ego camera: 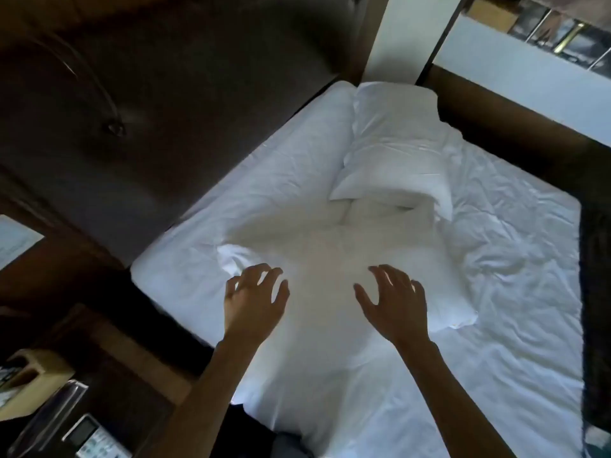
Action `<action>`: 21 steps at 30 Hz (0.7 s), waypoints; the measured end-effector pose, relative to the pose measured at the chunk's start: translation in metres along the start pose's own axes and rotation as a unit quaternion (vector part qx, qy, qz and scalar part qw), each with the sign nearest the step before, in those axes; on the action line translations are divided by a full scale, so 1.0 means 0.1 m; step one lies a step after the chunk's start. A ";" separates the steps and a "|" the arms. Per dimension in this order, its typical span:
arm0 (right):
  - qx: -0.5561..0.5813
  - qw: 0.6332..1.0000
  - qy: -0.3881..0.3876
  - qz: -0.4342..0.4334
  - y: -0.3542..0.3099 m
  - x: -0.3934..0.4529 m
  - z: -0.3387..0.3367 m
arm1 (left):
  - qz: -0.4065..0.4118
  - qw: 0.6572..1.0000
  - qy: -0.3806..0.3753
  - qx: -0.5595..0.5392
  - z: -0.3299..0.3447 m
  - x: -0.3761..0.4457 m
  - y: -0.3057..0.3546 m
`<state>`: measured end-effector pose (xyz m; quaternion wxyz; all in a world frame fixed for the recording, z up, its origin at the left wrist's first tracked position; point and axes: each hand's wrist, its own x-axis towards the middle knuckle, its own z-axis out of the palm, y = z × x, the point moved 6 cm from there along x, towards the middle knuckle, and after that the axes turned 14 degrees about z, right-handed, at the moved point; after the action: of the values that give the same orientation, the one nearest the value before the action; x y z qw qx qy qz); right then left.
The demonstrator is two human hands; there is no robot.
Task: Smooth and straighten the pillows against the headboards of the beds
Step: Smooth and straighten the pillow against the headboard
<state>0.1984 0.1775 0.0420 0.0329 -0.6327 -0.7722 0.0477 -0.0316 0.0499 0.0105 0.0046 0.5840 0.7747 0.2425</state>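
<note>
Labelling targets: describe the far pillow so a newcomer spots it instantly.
Start at the dark padded headboard along the white-sheeted bed. Follow it to the far corner by the pale wall: the plump white fabric pillow lies there, beyond both hands, unlike the flatter near white pillow under them.

Two white pillows lie on the bed. The near pillow (324, 259) is rumpled at the bed's middle. The far pillow (396, 150) lies creased near the headboard (165, 110) edge.

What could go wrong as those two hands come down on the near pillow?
The near pillow lies away from the dark headboard, so pressing with the left hand and right hand may only flatten it there. The far pillow is folded and could stay crooked. The sheet is already creased and may bunch more.
</note>
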 end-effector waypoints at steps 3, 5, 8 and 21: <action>-0.003 1.000 -0.020 -0.005 -0.02 0.53 0.10 | -0.009 1.000 -0.003 -0.016 0.19 0.35 -0.15; -0.001 0.999 -0.033 -0.001 0.00 0.91 0.22 | -0.010 1.000 -0.012 -0.027 0.41 0.57 -0.24; 0.000 0.999 -0.048 -0.007 0.02 1.43 0.63 | -0.021 0.998 -0.053 -0.029 0.90 0.82 -0.39; -0.121 0.974 -0.180 -0.058 0.50 2.94 2.53 | -0.059 0.968 -0.244 -0.012 3.17 1.38 -1.12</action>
<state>0.1612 0.4678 -0.2177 -0.1811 -0.5667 -0.8011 0.0647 -0.0847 0.2701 -0.2736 0.2146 0.5785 0.7804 0.1014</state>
